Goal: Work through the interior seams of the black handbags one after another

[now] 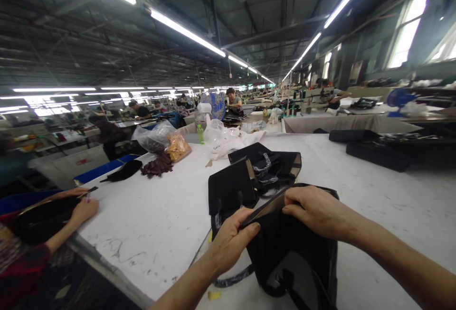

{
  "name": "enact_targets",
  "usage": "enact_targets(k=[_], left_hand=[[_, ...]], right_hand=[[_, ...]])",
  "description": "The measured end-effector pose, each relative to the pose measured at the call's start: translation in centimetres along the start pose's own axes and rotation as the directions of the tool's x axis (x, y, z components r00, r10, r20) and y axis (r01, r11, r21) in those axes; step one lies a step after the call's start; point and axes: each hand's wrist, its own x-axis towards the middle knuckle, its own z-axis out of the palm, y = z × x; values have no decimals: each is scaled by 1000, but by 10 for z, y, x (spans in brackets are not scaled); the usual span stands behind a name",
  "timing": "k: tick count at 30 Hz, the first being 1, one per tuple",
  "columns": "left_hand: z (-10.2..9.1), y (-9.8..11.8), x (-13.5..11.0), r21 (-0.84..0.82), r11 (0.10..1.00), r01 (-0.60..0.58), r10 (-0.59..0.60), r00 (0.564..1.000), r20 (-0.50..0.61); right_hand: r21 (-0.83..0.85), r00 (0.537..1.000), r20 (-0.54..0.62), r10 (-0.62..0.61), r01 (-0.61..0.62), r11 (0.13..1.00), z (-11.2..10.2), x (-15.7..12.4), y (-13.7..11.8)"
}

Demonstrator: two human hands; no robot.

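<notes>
Black, soft-sided bag with a beige inner band [295, 248]: held tilted over the near part of the surface, between both hands; whether its base is supported cannot be told.
Left hand [231, 243]: closed on the rim of the bag, the edge pinched between thumb and fingers.
Right hand [317, 210]: closed on the same rim, farther along, with the fingers curled at the beige band.
White, pen-marked work surface [160, 215]: spread beneath the bags and loose goods.
Plastic-wrapped black strap [233, 279]: looped beside the held bag, on its left.
Small yellow piece [214, 295]: laid near the strap.
Black rectangular bags with handles [231, 184]: heaped just beyond the held bag, some handles wrapped in clear film.
Dark brown strips [156, 166]: bunched at the far left, next to an orange-filled clear packet [178, 147].
Flat black tapered piece [124, 171]: placed near the left edge, beside the strips.
Green bottle [200, 133]: stood upright toward the back, near crumpled white plastic bags [224, 139].
Black flat-sided goods [374, 151]: gathered at the right.
Co-worker's hands [83, 210]: seen at the left edge, a dark glossy article [50, 217] lying by them.
Blue fan [215, 106]: stationed behind the white plastic.
</notes>
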Motion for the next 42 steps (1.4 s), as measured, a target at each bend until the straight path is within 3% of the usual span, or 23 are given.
enact_targets(k=[8,18,30,42], left_hand=[[4,0,-1,-212,974,86,-77,996,48],[4,-5,-1,-296,950,96,-82,995,61],[5,-5,-1,-272,959,76,-68,997,40],[5,-1,0,-84,995,-46,44,999,-24]], right_hand=[[-180,994,-66,92,-102,978,7,9,-6],[-262,992,-83,90,-109,959,12,15,-12],[-326,993,-105,45,-77,942,13,13,-14],[-370,986,-166,-12,-50,927,15,8,-12]])
